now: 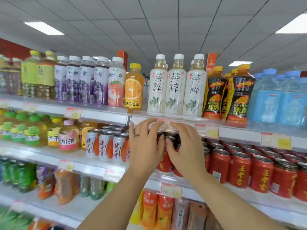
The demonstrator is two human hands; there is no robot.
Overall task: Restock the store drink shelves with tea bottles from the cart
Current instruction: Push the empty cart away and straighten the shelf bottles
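Forearms (114, 201) are extending up from the bottom edge, both hands raised side by side in front of the shelving. Left hand (146, 145) is holding nothing: fingers spread, slightly bent, ring (137, 135) on one finger. Right hand (184, 146) is doing the same: spread, relaxed, nothing in it. Fingertips of both are overlapping the price rail (240, 132) of the upper shelf; contact, can't tell. Three white tea bottles (176, 92) are standing upright side by side on that shelf, directly above the hands. Orange juice bottle (133, 87) is sitting up-left of the left hand, black-yellow energy bottles (239, 97) up-right of the right hand. Red cans (239, 170) are standing behind and right of the right hand, white cans (104, 146) left of the left hand.
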